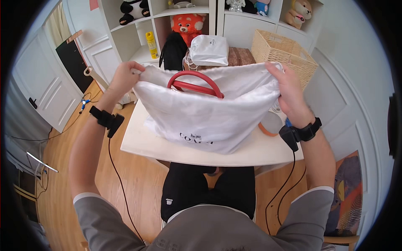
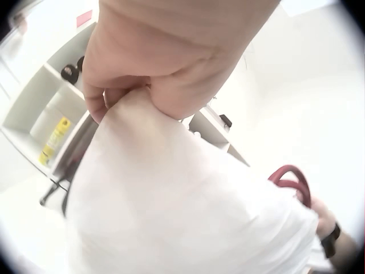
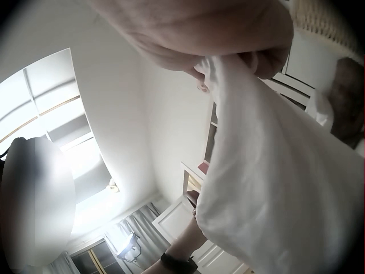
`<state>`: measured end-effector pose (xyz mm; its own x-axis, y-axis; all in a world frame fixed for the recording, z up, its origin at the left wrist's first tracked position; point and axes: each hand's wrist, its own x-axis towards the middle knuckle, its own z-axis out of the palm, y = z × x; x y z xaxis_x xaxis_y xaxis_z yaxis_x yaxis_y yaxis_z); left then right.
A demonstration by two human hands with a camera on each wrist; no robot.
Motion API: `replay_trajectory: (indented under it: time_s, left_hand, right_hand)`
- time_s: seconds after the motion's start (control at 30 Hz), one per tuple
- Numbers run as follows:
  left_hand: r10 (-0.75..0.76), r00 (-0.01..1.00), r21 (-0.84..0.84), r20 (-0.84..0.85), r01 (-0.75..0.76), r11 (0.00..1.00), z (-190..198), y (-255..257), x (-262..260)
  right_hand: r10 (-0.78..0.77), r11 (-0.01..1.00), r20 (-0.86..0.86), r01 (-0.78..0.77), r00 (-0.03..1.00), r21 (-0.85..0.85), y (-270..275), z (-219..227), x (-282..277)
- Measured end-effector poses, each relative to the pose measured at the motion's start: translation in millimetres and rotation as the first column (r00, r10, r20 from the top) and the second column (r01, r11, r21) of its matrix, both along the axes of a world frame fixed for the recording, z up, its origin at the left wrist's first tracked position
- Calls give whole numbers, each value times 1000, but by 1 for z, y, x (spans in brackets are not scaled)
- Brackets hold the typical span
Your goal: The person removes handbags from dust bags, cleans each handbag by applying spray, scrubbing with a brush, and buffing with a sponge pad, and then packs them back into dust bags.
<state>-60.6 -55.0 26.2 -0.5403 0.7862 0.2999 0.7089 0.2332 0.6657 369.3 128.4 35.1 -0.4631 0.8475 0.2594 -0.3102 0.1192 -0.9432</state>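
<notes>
A white cloth dust bag [image 1: 201, 113] with dark lettering on its front stands on the white table [image 1: 138, 134], its mouth spread wide. Two red handles [image 1: 197, 81] rise out of the opening; whatever they belong to is hidden inside. My left hand [image 1: 124, 77] pinches the left corner of the bag's rim, and the left wrist view shows the cloth [image 2: 171, 188] drawn to a peak under the thumb and fingers. At the opposite corner my right hand [image 1: 291, 92] grips the rim, with the cloth [image 3: 268, 165] hanging down from it in the right wrist view.
Behind the bag lie a smaller white drawstring pouch [image 1: 209, 50], a black bag [image 1: 173, 50] and a brown patterned item [image 1: 240, 57]. A wicker basket [image 1: 284, 52] stands at the back right. Shelves beyond hold plush toys and a yellow spray can [image 1: 151, 44]. An orange-rimmed round thing [image 1: 270, 125] lies by the right wrist.
</notes>
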Motion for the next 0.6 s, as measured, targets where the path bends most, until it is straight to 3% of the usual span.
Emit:
replay_trajectory:
  time_s: [0.03, 0.1, 0.23, 0.3, 0.33, 0.4, 0.53, 0.6]
  left_hand:
    - [-1, 1000, 4, -2, 1, 1000, -1, -1, -11]
    - [-23, 964, -16, -265, 19, 1000, -2, -3, -28]
    - [-171, 958, -47, -230, 165, 985, 1, -5, -41]
    - [-248, 789, -58, -562, 262, 963, 13, -9, -19]
    - [-244, 789, -53, -565, 260, 964, 17, -10, -15]
    - [-258, 701, -216, -665, 150, 965, 23, -13, -8]
    - [-245, 711, -223, -659, 126, 967, 31, -16, 7]
    - [-201, 787, -160, -583, 132, 978, 32, -17, 14]
  right_hand:
    - [-12, 999, 69, 10, 998, 31, -1, 2, 2]
    - [-14, 999, 83, 10, 996, 47, 1, 2, 7]
    - [-30, 997, 91, 24, 995, 71, 0, 3, 9]
    - [-58, 995, 90, 50, 994, 88, 1, 6, 7]
    - [-86, 992, 93, 77, 992, 98, 0, 7, 6]
    - [-102, 989, 92, 90, 991, 120, 4, 8, 6]
    - [-131, 982, 90, 117, 987, 147, 12, 5, 4]
    - [-142, 982, 83, 130, 986, 138, 12, 5, 1]
